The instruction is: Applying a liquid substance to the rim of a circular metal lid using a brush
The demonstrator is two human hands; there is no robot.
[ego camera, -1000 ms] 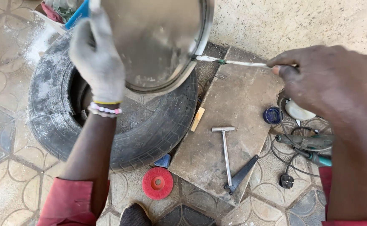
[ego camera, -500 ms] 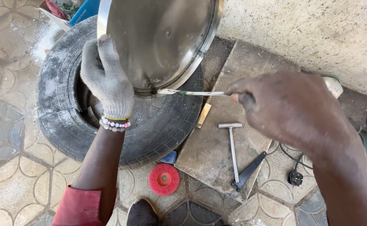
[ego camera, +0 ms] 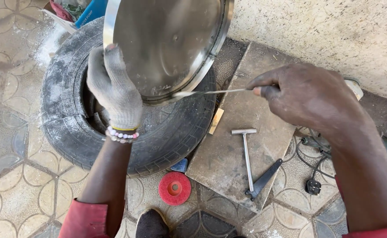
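We hold a metal pan over an old tyre and touch its rim with a thin rod.

Our gloved left hand point(ego camera: 114, 90) grips the steel pan point(ego camera: 167, 42) by its edge above the tyre point(ego camera: 65, 128); our right hand point(ego camera: 308, 97) pinches the thin rod point(ego camera: 211, 92). The pan looks stiff, smooth and slippery, so we judge the rim gives the safest hold.

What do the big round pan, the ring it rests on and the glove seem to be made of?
The pan looks like bare polished metal, steel or aluminium: silvery and mirror-like. The ring is a tyre, dull black rubber with tread, dusted white. The glove on the left hand looks like grey knitted fabric, showing a fine weave.
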